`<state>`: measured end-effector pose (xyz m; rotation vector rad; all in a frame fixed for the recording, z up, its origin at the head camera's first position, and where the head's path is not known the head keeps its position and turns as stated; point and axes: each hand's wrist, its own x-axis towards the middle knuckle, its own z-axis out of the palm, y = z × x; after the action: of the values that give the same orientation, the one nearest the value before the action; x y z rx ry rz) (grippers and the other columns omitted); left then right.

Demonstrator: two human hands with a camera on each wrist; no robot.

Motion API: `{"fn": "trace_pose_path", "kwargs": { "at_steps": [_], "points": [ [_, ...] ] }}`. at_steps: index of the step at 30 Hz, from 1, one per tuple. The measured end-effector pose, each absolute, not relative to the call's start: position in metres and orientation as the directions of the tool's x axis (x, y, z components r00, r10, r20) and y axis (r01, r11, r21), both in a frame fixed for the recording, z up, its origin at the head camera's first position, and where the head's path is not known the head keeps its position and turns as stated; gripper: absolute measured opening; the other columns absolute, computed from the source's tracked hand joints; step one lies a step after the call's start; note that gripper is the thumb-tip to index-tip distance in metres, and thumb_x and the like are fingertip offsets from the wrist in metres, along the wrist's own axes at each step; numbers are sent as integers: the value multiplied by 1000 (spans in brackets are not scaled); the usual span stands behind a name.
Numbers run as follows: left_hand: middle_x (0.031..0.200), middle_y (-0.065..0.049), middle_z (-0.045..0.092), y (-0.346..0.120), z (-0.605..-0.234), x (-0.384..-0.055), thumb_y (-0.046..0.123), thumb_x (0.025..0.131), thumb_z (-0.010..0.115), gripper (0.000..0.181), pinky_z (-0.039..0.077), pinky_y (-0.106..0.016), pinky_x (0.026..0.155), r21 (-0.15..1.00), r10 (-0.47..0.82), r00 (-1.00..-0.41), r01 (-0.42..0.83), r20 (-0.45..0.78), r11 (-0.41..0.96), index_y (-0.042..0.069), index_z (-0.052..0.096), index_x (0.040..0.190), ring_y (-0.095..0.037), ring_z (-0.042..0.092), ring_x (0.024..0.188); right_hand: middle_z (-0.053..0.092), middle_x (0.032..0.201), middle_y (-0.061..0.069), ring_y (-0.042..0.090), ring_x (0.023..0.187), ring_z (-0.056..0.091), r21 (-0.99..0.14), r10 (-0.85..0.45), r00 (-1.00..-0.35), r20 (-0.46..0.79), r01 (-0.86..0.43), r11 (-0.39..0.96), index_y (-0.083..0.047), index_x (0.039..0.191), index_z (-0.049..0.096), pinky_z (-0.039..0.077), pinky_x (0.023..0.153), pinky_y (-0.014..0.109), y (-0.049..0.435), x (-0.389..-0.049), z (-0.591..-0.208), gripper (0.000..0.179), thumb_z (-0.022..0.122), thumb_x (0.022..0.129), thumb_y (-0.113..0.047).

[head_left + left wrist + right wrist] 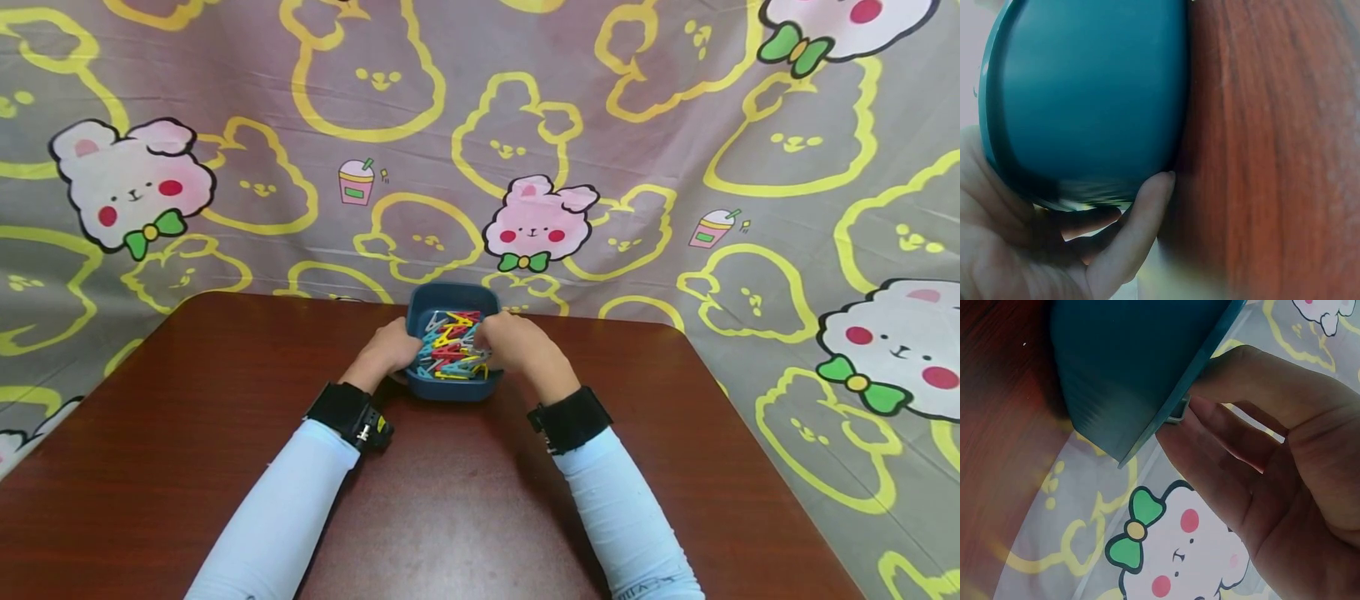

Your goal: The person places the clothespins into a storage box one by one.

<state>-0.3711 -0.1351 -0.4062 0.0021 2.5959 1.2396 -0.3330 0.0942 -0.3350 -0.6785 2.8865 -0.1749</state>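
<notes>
A dark blue-green plastic bin (453, 389) stands on the table, holding several clothespins (450, 342) in red, yellow, blue and grey. My left hand (393, 344) grips the bin's left side, thumb over the rim. In the left wrist view, the fingers (1138, 231) curl against the outer wall of the bin (1094, 94). At the bin's right rim, my right hand (517, 346) reaches in over the clothespins. The right wrist view shows its thumb and fingers pinching a greyish clothespin (1179, 411), mostly hidden by the rim and fingers.
The brown wooden table (225, 433) extends to both sides and in front of the bin. Close behind its far edge hangs a patterned cloth (420, 175) with rabbit drawings. Black bands (573, 419) circle both wrists, over pale sleeves.
</notes>
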Motion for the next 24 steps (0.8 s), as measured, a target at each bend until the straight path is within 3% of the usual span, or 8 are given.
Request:
{"fn": "trace_pose_path", "kwargs": {
  "at_steps": [13, 24],
  "points": [
    [124, -25, 61, -135, -406, -370, 19, 106, 55, 48, 68, -42, 62, 759, 114, -966, -106, -232, 642, -2, 44, 148, -31, 72, 92, 79, 123, 10, 26, 107, 71, -106, -492, -860, -137, -481, 870, -9, 128, 78, 65, 101, 43, 88, -331, -340, 36, 86, 93, -13],
    [128, -29, 60, -132, -409, -375, 17, 106, 52, 47, 67, -41, 59, 762, 91, -966, -132, -243, 634, -3, 44, 149, -28, 73, 79, 79, 123, 10, 26, 109, 73, -71, -494, -859, -137, -488, 870, -9, 132, 77, 64, 103, 44, 85, -331, -343, 41, 86, 92, -12]
  ]
}}
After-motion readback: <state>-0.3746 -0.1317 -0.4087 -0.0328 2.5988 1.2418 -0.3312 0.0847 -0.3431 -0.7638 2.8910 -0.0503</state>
